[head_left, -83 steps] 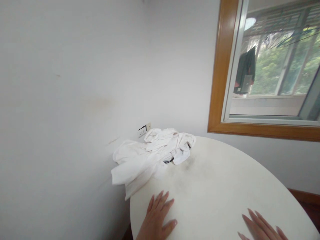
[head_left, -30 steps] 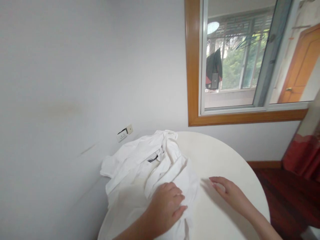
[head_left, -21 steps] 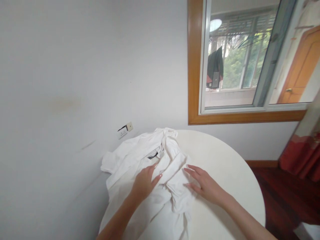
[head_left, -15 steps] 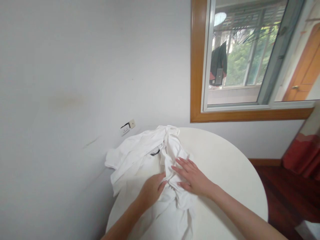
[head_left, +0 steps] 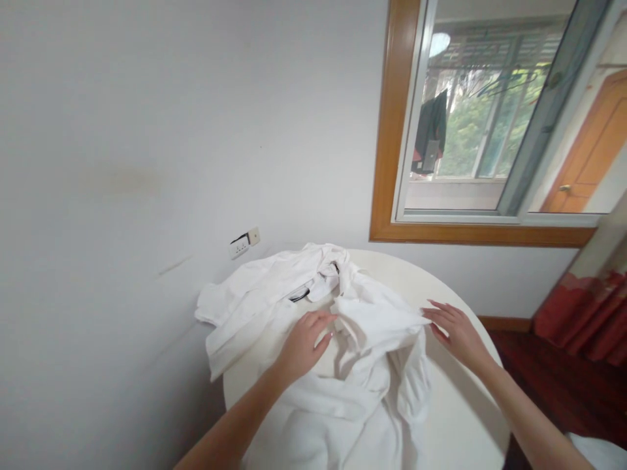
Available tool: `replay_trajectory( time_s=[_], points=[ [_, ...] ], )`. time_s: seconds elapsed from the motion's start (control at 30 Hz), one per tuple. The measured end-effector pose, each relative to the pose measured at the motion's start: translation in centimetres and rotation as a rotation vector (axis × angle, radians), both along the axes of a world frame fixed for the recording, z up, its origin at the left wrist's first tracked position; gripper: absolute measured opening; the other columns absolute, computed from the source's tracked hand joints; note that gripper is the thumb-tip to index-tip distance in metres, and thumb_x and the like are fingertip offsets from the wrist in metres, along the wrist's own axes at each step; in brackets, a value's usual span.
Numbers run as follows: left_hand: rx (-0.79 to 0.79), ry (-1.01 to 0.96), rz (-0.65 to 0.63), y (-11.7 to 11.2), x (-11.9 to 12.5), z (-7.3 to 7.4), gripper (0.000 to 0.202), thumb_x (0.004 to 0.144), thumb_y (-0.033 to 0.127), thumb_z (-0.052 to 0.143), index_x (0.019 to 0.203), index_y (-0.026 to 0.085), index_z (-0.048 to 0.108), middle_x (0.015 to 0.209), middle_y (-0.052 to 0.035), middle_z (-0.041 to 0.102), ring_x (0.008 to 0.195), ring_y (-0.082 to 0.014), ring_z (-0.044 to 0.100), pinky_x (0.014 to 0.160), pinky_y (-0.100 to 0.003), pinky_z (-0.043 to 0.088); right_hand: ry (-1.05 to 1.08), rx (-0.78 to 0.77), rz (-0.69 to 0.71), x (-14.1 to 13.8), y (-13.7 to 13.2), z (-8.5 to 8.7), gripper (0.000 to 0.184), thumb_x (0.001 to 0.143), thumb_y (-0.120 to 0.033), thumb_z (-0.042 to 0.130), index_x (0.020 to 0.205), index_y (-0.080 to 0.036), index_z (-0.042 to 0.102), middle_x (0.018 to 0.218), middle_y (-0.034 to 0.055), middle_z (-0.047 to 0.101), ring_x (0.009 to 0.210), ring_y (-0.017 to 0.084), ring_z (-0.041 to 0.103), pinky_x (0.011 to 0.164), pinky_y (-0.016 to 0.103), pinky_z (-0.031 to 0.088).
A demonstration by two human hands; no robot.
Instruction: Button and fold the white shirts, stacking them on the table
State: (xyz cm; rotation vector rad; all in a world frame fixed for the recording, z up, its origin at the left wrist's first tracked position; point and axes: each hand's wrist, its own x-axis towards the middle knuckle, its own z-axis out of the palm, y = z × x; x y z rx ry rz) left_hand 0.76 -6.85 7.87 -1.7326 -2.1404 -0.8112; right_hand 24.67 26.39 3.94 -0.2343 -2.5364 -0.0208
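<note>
A white shirt (head_left: 313, 411) lies rumpled over the round white table, one sleeve (head_left: 230, 297) spread toward the wall and a dark label (head_left: 300, 295) showing near its neck. My right hand (head_left: 453, 329) pinches a corner of the cloth at the right, and the fabric stretches out from its fingertips. At the middle, my left hand (head_left: 306, 343) has its fingertips against an edge of the cloth, the thumb apart from the fingers. Folds hide part of the shirt.
The table (head_left: 458, 418) stands against a pale wall with a power socket (head_left: 240, 247). A wood-framed window (head_left: 385, 163) is at the upper right, and a red patterned curtain (head_left: 582, 307) hangs at the right. Something white (head_left: 597, 450) shows at the lower right.
My right hand has moved right, drawing a fold of the shirt outward and spreading it. My left hand has shifted slightly up. The view has turned a little.
</note>
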Motion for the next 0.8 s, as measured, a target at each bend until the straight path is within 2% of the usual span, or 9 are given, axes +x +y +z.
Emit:
replay_trajectory(
  time_s=[0.07, 0.17, 0.27, 0.33, 0.43, 0.5, 0.6, 0.7, 0.8],
  points=[
    [0.027, -0.025, 0.0, 1.4, -0.8, -0.6, 0.039, 0.091, 0.027, 0.045, 0.129, 0.025, 0.05, 0.125, -0.008, 0.055, 0.12, -0.0197, 0.048, 0.104, -0.04, 0.039, -0.038, -0.027, -0.094, 1.5, 2.4, -1.1, 0.029, 0.088, -0.025, 0.045, 0.107, -0.024, 0.068, 0.125, 0.0073, 0.061, 0.126, 0.026, 0.046, 0.1, 0.049, 0.039],
    [0.019, -0.093, -0.009, 4.2, -1.6, -1.5, 0.044, 0.09, 0.029, 0.046, 0.134, 0.024, 0.044, 0.131, -0.009, 0.051, 0.125, -0.0204, 0.045, 0.107, -0.043, 0.036, -0.182, -0.085, -0.26, 2.9, 5.0, -2.1, 0.024, 0.085, -0.026, 0.051, 0.095, -0.024, 0.073, 0.127, 0.0096, 0.06, 0.126, 0.03, 0.046, 0.097, 0.051, 0.041],
    [-0.079, -0.199, -0.03, 7.1, -1.3, -2.5, 0.052, 0.088, 0.036, 0.049, 0.137, 0.021, 0.039, 0.136, -0.0121, 0.048, 0.128, -0.0238, 0.043, 0.107, -0.047, 0.035, -0.217, -0.164, -0.359, 3.5, 6.2, -1.3, 0.028, 0.083, -0.021, 0.049, 0.097, -0.024, 0.073, 0.12, 0.0099, 0.064, 0.117, 0.028, 0.055, 0.094, 0.048, 0.044],
    [-0.16, -0.26, -0.073, 8.7, -0.1, -3.2, 0.059, 0.087, 0.04, 0.052, 0.14, 0.02, 0.036, 0.138, -0.0143, 0.047, 0.129, -0.026, 0.043, 0.106, -0.047, 0.036, -0.137, -0.252, -0.325, 3.4, 5.8, 0.4, 0.035, 0.086, -0.021, 0.042, 0.108, -0.023, 0.069, 0.119, 0.0092, 0.065, 0.109, 0.024, 0.06, 0.094, 0.043, 0.046],
    [-0.236, -0.261, -0.181, 10.1, 2.9, -4.1, 0.062, 0.087, 0.041, 0.052, 0.142, 0.019, 0.033, 0.141, -0.0151, 0.044, 0.13, -0.0267, 0.042, 0.106, -0.046, 0.038, -0.02, -0.401, -0.187, 2.7, 3.2, 3.5, 0.041, 0.092, -0.034, 0.035, 0.119, -0.021, 0.063, 0.121, 0.0088, 0.064, 0.111, 0.023, 0.059, 0.098, 0.041, 0.044],
    [-0.26, -0.177, -0.26, 10.2, 5.1, -4.7, 0.056, 0.088, 0.035, 0.05, 0.139, 0.019, 0.037, 0.142, -0.0146, 0.043, 0.131, -0.0264, 0.04, 0.108, -0.046, 0.035, -0.036, -0.477, -0.074, 1.7, 0.3, 5.1, 0.043, 0.093, -0.042, 0.037, 0.123, -0.022, 0.059, 0.127, 0.0082, 0.06, 0.116, 0.023, 0.055, 0.101, 0.04, 0.041],
    [-0.245, -0.067, -0.342, 9.4, 6.8, -5.1, 0.04, 0.09, 0.03, 0.046, 0.129, 0.022, 0.05, 0.135, -0.0102, 0.052, 0.127, -0.0234, 0.045, 0.109, -0.045, 0.033, -0.14, -0.428, 0.099, 0.1, -4.3, 6.1, 0.046, 0.091, -0.039, 0.043, 0.133, -0.023, 0.05, 0.132, 0.0082, 0.056, 0.12, 0.023, 0.051, 0.104, 0.041, 0.036],
    [-0.2, -0.105, -0.299, 8.4, 5.1, -5.0, 0.03, 0.093, 0.033, 0.04, 0.107, 0.023, 0.064, 0.11, -0.0063, 0.067, 0.107, -0.0198, 0.059, 0.097, -0.038, 0.044, -0.276, -0.263, 0.146, -0.2, -7.4, 6.2, 0.039, 0.084, -0.024, 0.049, 0.121, -0.025, 0.06, 0.11, 0.0066, 0.067, 0.104, 0.022, 0.059, 0.106, 0.048, 0.029],
    [-0.057, -0.168, -0.078, 8.9, 0.8, -4.1, 0.038, 0.095, 0.034, 0.032, 0.096, 0.018, 0.067, 0.096, -0.0077, 0.069, 0.094, -0.0197, 0.061, 0.089, -0.037, 0.047, -0.342, -0.185, 0.184, 1.0, -8.3, 6.3, 0.03, 0.077, -0.012, 0.047, 0.089, -0.026, 0.07, 0.083, 0.0018, 0.067, 0.088, 0.018, 0.061, 0.107, 0.048, 0.024]
  ],
)
